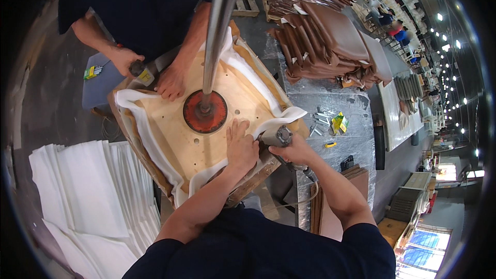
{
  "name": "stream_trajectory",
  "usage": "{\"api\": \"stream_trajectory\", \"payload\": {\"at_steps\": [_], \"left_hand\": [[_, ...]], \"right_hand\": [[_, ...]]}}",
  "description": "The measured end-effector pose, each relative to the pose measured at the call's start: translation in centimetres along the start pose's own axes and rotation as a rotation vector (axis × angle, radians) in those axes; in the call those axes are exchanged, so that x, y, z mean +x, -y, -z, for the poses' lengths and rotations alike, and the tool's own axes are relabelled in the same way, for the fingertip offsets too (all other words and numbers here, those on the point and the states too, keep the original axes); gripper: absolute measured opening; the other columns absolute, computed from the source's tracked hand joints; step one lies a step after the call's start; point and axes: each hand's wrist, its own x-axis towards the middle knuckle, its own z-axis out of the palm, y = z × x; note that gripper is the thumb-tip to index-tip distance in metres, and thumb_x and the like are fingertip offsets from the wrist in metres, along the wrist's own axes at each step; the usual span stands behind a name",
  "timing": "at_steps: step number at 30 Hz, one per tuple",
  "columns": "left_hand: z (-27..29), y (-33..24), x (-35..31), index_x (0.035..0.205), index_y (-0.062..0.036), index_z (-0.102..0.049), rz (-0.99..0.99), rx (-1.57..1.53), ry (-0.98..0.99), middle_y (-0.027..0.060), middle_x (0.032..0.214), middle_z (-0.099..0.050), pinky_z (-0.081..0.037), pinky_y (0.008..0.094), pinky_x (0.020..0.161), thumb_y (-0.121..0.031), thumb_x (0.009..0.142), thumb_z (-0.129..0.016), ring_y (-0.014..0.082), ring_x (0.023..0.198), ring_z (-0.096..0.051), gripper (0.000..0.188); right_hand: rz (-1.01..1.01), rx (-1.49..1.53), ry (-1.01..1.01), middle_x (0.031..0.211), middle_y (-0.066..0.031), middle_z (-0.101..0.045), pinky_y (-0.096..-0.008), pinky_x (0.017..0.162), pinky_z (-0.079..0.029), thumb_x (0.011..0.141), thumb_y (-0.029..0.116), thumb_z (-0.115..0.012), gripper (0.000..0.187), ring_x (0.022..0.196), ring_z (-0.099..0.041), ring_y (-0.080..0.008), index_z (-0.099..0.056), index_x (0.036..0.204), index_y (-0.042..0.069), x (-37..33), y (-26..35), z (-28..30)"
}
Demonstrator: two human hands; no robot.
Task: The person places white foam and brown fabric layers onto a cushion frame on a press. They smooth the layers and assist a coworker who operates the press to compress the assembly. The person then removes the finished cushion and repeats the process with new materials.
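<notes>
Red disc: nearside, left fingers part-extended, grip unclear; further right, right fingers clenched round grey tool.

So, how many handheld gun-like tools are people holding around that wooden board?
2: a grey tool in the near person's right hand, and a second tool in the co-worker's hand across the wooden board. None seems hidden.
</notes>
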Motion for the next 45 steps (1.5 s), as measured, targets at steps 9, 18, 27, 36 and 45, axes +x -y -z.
{"api": "stream_trajectory", "payload": {"at_steps": [9, 18, 27, 36, 45], "left_hand": [[1.3, -0.1, 0.2, 0.107, 0.0043, -0.081, 0.001, 0.027, 0.07, 0.0177, 0.169, -0.047, -0.018, 0.0609, 0.138, -0.022, 0.097, -0.078, 0.0452, 0.168, -0.026, 0.028], [2.3, 0.7, -0.8, 0.105, 0.0009, -0.082, -0.01, -0.003, 0.128, 0.0189, 0.171, -0.044, -0.017, 0.0619, 0.138, -0.024, 0.097, -0.08, 0.0451, 0.169, -0.024, 0.026], [2.1, 0.5, -0.6, 0.102, 0.0008, -0.083, 0.001, 0.024, 0.169, 0.0173, 0.17, -0.045, -0.016, 0.061, 0.138, -0.024, 0.096, -0.08, 0.0444, 0.169, -0.025, 0.025], [2.1, 1.4, -1.6, 0.103, -0.0019, -0.084, -0.029, 0.014, 0.108, 0.0183, 0.17, -0.047, -0.016, 0.0628, 0.138, -0.025, 0.095, -0.082, 0.0452, 0.169, -0.025, 0.025], [3.9, 0.5, -3.0, 0.103, -0.0025, -0.084, -0.014, 0.076, 0.174, 0.0176, 0.168, -0.048, -0.017, 0.0635, 0.137, -0.028, 0.094, -0.084, 0.0461, 0.168, -0.026, 0.027]], "right_hand": [[0.06, -0.177, -0.015, 0.117, -0.0173, -0.082, -0.045, 0.1, -0.06, 0.089, 0.035, -0.092, 0.06, 0.111, -0.078, -0.035, -0.073, 0.136, 0.002, 0.8, 2.1, -0.3], [-0.069, -0.094, 0.06, 0.106, -0.0113, -0.081, -0.0403, 0.081, -0.062, 0.088, 0.038, -0.094, 0.065, 0.084, -0.076, -0.0234, -0.072, 0.137, 0.003, 0.1, 1.7, -0.2], [0.098, -0.149, -0.032, 0.107, -0.0103, -0.08, -0.0397, 0.078, -0.062, 0.088, 0.037, -0.094, 0.065, 0.078, -0.073, -0.021, -0.071, 0.137, 0.002, 0.5, 0.9, -1.4], [-0.009, -0.052, 0.031, 0.102, -0.0109, -0.08, -0.0354, 0.064, -0.059, 0.088, 0.032, -0.093, 0.054, 0.067, -0.07, -0.0174, -0.075, 0.13, 0.003, -1.1, 1.6, -1.6], [0.049, -0.1, -0.029, 0.095, -0.0071, -0.077, -0.0348, 0.061, -0.056, 0.091, 0.032, -0.091, 0.049, 0.063, -0.067, -0.015, -0.075, 0.126, 0.002, -0.2, 1.3, -2.5]]}}
